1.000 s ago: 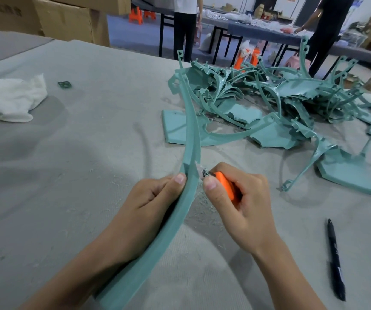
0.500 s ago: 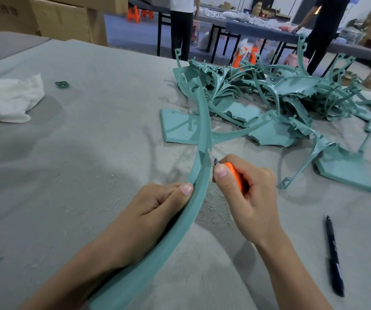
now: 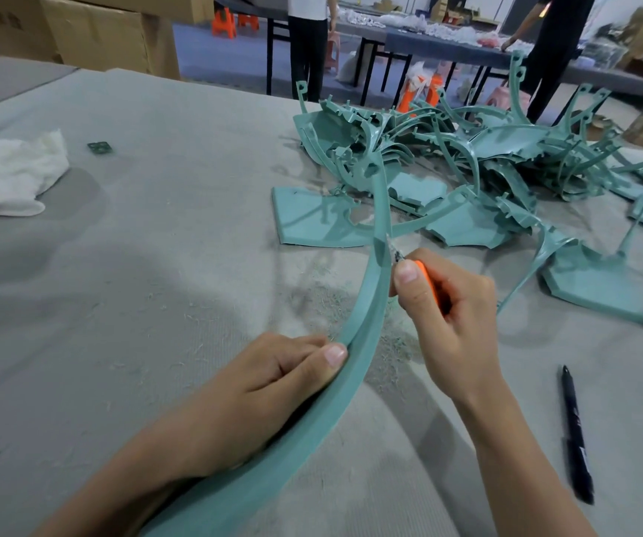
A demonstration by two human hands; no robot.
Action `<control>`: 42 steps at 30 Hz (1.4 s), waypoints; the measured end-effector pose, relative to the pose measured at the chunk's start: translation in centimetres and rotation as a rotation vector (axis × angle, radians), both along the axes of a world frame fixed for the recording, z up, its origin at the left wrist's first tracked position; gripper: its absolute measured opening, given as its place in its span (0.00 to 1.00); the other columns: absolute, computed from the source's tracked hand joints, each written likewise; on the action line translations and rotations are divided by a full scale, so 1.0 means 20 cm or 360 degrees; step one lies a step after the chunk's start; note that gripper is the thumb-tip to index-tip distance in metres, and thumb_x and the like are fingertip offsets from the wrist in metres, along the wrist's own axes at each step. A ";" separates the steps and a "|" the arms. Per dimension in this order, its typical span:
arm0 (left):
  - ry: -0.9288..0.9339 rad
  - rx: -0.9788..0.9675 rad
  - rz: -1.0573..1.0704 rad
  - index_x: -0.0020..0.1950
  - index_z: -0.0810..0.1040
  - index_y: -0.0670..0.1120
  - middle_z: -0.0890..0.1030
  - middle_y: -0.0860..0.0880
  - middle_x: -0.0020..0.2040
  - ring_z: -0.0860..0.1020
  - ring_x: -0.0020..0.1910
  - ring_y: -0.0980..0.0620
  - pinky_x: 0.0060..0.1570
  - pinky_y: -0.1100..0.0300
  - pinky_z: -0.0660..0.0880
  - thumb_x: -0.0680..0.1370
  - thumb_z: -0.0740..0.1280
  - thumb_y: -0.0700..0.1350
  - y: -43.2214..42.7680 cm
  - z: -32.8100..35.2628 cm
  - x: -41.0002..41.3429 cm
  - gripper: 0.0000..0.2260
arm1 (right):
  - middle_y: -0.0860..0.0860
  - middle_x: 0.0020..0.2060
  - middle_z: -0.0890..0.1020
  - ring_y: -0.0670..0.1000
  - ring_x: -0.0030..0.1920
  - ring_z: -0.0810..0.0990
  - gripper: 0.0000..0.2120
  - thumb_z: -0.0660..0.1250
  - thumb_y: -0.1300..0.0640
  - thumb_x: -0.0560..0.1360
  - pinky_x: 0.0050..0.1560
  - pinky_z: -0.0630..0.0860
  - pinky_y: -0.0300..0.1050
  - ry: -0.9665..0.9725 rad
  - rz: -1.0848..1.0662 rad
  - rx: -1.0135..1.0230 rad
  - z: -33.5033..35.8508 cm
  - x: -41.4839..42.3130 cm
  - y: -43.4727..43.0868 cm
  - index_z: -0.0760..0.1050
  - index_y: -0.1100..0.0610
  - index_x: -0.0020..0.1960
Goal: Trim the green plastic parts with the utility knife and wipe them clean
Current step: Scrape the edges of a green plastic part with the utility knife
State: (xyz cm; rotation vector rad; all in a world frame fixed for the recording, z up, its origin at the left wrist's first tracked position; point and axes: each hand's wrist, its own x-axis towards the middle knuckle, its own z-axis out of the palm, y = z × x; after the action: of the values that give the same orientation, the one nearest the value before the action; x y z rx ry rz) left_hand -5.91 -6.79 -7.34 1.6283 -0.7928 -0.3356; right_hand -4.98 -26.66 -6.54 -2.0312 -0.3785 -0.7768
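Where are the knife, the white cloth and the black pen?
utility knife point(image 3: 432, 288), head view, on its orange handle.
white cloth point(image 3: 10, 172), head view, on its crumpled middle.
black pen point(image 3: 576, 436), head view, midway along its barrel.

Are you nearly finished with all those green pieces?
Not nearly. Shavings on the table show some trimming done. Now the left hand holds a curved green part while the right hand presses the utility knife against its edge. A pile of green parts likely waits, and the white cloth lies aside.
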 end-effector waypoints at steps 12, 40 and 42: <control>-0.0093 0.0047 -0.0204 0.32 0.67 0.49 0.68 0.58 0.32 0.67 0.29 0.59 0.34 0.66 0.65 0.81 0.55 0.60 0.00 -0.01 0.00 0.22 | 0.53 0.25 0.62 0.49 0.26 0.60 0.23 0.59 0.43 0.80 0.29 0.58 0.45 0.0042 -0.0033 0.0110 0.04 0.04 -0.06 0.64 0.56 0.31; 0.0050 -0.0020 0.0267 0.29 0.66 0.42 0.67 0.54 0.25 0.64 0.25 0.58 0.28 0.66 0.63 0.75 0.56 0.60 0.02 0.03 0.03 0.24 | 0.54 0.25 0.65 0.45 0.26 0.62 0.25 0.58 0.45 0.80 0.30 0.59 0.36 0.0182 0.0211 -0.0021 0.00 -0.01 0.06 0.66 0.63 0.33; 0.0054 0.0007 0.0254 0.28 0.65 0.42 0.66 0.53 0.25 0.64 0.25 0.56 0.29 0.61 0.63 0.75 0.56 0.61 0.02 0.03 0.03 0.25 | 0.52 0.25 0.64 0.44 0.26 0.62 0.25 0.58 0.45 0.80 0.30 0.59 0.34 0.0150 0.0166 -0.0035 0.00 -0.02 0.06 0.67 0.62 0.33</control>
State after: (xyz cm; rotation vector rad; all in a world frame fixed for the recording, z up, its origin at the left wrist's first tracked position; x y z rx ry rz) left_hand -5.22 -6.40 -6.76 1.6738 -0.6322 -0.2510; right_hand -5.31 -25.37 -6.54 -2.0428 -0.4369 -0.6130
